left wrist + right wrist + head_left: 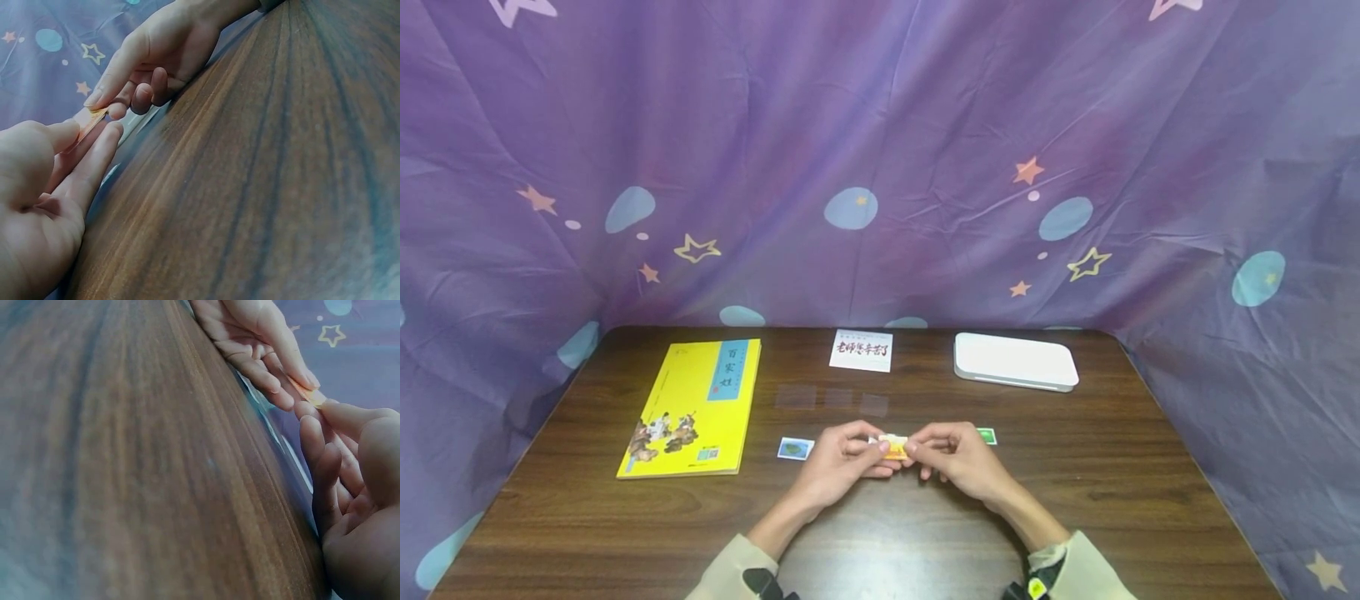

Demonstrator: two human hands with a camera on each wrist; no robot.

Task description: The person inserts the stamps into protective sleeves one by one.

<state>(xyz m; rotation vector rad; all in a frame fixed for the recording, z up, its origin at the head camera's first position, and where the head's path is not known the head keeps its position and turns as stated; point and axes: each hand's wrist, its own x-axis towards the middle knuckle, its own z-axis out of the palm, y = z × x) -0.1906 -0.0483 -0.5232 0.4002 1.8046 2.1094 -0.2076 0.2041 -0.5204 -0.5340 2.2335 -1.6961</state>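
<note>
Between both hands, a small stamp-like orange card (895,447) with a pale upper edge is held over the middle of the table. My left hand (837,460) pinches its left end between thumb and fingers. The thumb and fingertips of my right hand (968,460) pinch the opposite end. In the left wrist view the card (94,119) shows edge-on, tilted, with fingers behind it. A small blue picture card (794,448) with a white border lies left of my left hand. Beyond my right hand a green picture card (987,436) shows, partly hidden by the hand.
Several clear plastic pieces (796,397) lie in a row beyond the hands. A white card with red handwriting (861,350) is at the back. To the left lies a yellow book (700,408); a white flat case (1015,361) sits back right. A purple curtain (880,167) hangs behind.
</note>
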